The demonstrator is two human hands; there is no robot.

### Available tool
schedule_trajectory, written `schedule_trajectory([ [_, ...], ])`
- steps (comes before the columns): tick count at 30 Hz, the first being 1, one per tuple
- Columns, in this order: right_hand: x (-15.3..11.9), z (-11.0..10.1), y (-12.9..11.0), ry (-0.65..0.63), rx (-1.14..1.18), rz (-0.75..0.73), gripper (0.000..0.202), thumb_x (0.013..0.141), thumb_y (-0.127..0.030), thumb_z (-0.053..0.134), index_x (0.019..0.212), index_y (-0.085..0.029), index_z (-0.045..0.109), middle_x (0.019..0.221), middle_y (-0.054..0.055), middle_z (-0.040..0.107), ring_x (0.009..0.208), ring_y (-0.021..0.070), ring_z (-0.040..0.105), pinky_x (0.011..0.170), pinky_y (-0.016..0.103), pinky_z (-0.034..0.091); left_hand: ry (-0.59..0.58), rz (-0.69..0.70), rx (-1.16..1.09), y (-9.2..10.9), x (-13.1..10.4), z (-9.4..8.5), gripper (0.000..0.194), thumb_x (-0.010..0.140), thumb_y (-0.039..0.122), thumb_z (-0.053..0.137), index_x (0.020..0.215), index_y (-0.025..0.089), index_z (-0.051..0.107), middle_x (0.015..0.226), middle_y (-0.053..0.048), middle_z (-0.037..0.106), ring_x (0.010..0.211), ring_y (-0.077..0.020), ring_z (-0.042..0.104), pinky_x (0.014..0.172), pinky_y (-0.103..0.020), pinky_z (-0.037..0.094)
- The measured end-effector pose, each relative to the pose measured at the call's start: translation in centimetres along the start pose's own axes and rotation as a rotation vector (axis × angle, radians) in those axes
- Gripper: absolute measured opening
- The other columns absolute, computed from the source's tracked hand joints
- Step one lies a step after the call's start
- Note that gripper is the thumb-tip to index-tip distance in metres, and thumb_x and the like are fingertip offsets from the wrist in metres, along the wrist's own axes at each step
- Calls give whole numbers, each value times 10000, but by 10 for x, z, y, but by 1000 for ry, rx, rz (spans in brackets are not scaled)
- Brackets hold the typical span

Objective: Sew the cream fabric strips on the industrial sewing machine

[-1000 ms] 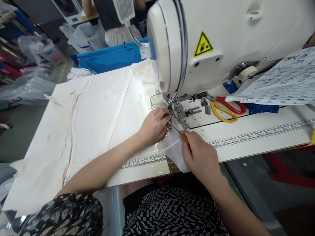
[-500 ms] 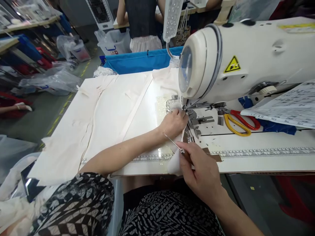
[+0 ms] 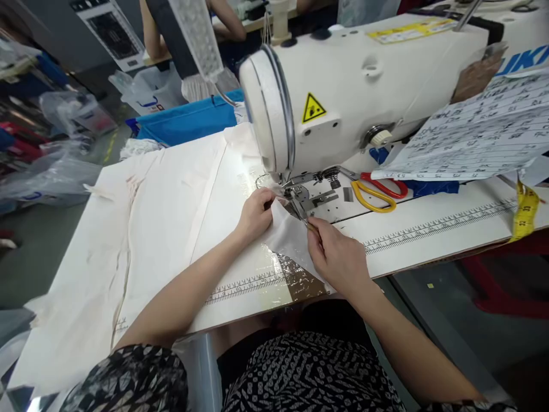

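My left hand is closed on the edge of a pale fabric piece, just left of the needle area of a white sewing machine. My right hand pinches a thin metal tool, whose tip points up and left at the presser foot. The pale fabric hangs between both hands over the taped table edge. Long pale fabric strips lie across the left part of the white table.
Scissors with red and yellow handles lie right of the needle plate. Printed sheets and a yellow tape measure are further right. Behind the table are a blue cloth bin and a seated person.
The view has turned to the right. My right hand has brought the metal tool up to the presser foot. My left hand has drawn back slightly, and more of the fabric between my hands shows.
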State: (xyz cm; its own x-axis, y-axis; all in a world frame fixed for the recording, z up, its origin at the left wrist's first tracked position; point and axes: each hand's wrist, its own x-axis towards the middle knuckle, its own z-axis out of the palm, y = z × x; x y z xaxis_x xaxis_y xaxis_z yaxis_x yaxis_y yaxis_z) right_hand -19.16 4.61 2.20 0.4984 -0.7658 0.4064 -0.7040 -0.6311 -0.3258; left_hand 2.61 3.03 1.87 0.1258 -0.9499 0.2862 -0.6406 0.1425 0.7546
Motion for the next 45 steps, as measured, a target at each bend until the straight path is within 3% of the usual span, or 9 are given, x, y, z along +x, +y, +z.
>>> schedule_trajectory([
  [7, 9, 2, -2, 45, -14, -68, 341, 1029, -246, 351, 1166, -120, 637, 999, 56, 740, 591, 157, 634, 464, 287, 368, -13, -40, -25, 6, 0, -4, 143, 886, 304, 627, 826, 219, 725, 936, -37, 659, 936, -213, 609, 847, -369, 487],
  [13, 9, 1, -4, 23, -27, -60, 332, 1026, -240, 354, 1165, -138, 638, 1009, 57, 744, 645, 158, 649, 480, 277, 349, -18, -47, 3, 10, 1, -5, 215, 909, 353, 595, 800, 210, 713, 912, -44, 658, 918, -207, 608, 826, -359, 489],
  [22, 8, 1, -3, 10, -2, -42, 334, 1006, -237, 373, 1165, -141, 652, 987, 72, 743, 644, 159, 643, 485, 271, 332, -8, -65, 2, 10, 1, -4, 137, 888, 280, 629, 803, 214, 714, 932, -35, 664, 913, -201, 618, 826, -359, 509],
  [39, 8, 1, -5, 39, -11, -38, 350, 1019, -258, 348, 1139, -152, 659, 977, 49, 747, 610, 157, 632, 469, 279, 339, -24, -55, 27, 11, 1, -5, 169, 909, 291, 601, 797, 205, 695, 940, -38, 658, 910, -198, 611, 837, -363, 513],
  [45, 10, 0, -6, -19, -36, -32, 351, 1031, -261, 339, 1171, -149, 642, 986, 57, 741, 620, 164, 636, 475, 287, 350, -25, 4, 97, 12, 1, -4, 134, 912, 269, 591, 819, 200, 658, 950, -43, 664, 937, -211, 591, 859, -382, 500],
])
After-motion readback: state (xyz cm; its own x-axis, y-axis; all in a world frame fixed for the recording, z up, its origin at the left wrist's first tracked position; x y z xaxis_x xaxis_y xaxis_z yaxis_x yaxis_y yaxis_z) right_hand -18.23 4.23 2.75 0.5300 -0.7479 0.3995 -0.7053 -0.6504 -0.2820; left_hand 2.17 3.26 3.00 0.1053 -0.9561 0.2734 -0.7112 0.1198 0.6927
